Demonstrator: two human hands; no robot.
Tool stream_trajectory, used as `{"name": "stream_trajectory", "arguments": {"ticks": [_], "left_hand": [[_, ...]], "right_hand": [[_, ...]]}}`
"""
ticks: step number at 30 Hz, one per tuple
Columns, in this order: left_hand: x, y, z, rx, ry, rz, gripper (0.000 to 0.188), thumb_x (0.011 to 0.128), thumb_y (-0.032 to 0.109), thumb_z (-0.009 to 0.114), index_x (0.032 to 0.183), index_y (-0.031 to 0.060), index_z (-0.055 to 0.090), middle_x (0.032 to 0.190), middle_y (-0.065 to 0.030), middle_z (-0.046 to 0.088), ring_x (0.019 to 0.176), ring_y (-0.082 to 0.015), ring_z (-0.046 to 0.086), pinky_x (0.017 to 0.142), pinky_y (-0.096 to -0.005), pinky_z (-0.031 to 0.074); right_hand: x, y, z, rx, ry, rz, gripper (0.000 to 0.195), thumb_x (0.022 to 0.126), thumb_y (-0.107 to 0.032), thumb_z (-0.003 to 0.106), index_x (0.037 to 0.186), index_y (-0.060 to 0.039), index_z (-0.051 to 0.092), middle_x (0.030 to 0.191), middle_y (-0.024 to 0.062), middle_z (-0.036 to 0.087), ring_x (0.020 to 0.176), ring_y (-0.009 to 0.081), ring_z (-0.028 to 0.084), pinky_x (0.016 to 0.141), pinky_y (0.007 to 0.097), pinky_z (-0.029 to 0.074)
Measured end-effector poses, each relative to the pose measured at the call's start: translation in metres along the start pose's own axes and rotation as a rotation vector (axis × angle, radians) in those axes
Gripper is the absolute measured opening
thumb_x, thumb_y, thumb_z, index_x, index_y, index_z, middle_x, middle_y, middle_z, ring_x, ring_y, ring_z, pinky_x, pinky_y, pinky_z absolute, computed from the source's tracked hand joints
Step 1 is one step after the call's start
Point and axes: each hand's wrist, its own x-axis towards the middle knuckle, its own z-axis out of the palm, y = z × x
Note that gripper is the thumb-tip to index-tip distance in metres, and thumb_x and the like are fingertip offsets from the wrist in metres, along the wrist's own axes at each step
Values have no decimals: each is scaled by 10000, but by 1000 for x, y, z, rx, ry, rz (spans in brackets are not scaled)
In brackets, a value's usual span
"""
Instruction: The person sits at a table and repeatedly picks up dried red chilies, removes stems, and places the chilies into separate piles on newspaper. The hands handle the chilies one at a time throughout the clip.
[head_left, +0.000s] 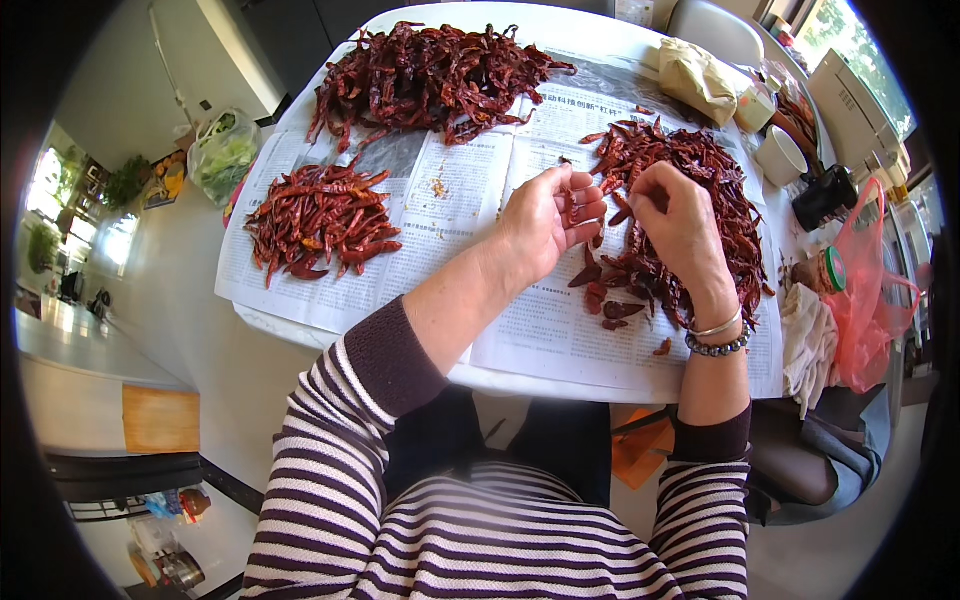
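Note:
My left hand (551, 214) is palm-up above the newspaper, with a thin dried red chili pepper (571, 204) held against its curled fingers. Just to its right, my right hand (675, 217) is bent with thumb and fingertips close together, over the edge of a pile of dark red chilies (724, 195). A chili beside those fingertips is visible, but whether they grip it is unclear. A small heap of glossier red chilies (322, 221) lies at the left, and a large mound of long, wrinkled chilies (435, 79) covers the far side.
Newspaper sheets (450, 255) cover the white table, with scattered seeds (439, 187) between the piles. Along the right stand a paper bag (697, 79), a white bowl (781, 156), a black mug (825, 199), a lidded jar (817, 271), a cloth (810, 337) and a red plastic bag (862, 315).

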Motion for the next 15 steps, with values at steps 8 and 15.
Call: {"name": "stream_trajectory", "arguments": {"ticks": [8, 15], "left_hand": [[-2, -1, 2, 45, -111, -78, 321, 1008, 246, 397, 1087, -10, 573, 1005, -114, 624, 942, -222, 639, 846, -381, 559], [-1, -3, 1, 14, -163, -97, 273, 997, 188, 419, 1102, -10, 575, 974, -87, 634, 902, -195, 645, 840, -361, 559]], "right_hand": [[0, 2, 7, 265, -12, 86, 81, 838, -45, 658, 874, 23, 632, 757, 70, 660, 674, 94, 593, 617, 248, 492], [-2, 0, 12, 279, 34, 34, 102, 871, -61, 656, 931, 18, 628, 759, 65, 651, 677, 94, 584, 598, 249, 479]]}}
